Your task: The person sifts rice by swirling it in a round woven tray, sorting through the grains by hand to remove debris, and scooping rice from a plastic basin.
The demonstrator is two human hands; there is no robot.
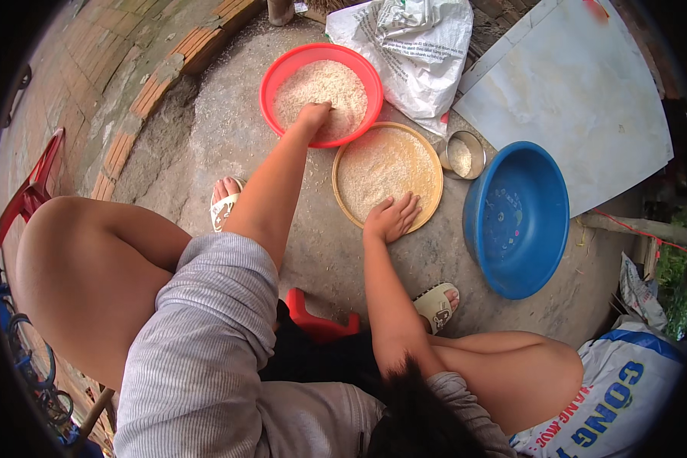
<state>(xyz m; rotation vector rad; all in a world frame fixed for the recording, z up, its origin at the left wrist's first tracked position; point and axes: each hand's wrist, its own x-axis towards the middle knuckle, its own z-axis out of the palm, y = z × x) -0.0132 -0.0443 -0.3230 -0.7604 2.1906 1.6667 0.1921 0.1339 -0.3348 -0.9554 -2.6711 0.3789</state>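
Head view, looking down: rice (320, 88) fills a red basin (278, 72) on the concrete ground, and the left hand (314, 116) digs into it, fingers buried so its grip cannot be told. Just beside the basin, a round woven tray (427, 156) holds more rice; the right hand (393, 217) rests open and flat on its near rim. Further right sit a small metal bowl (462, 155) and a blue basin (519, 217).
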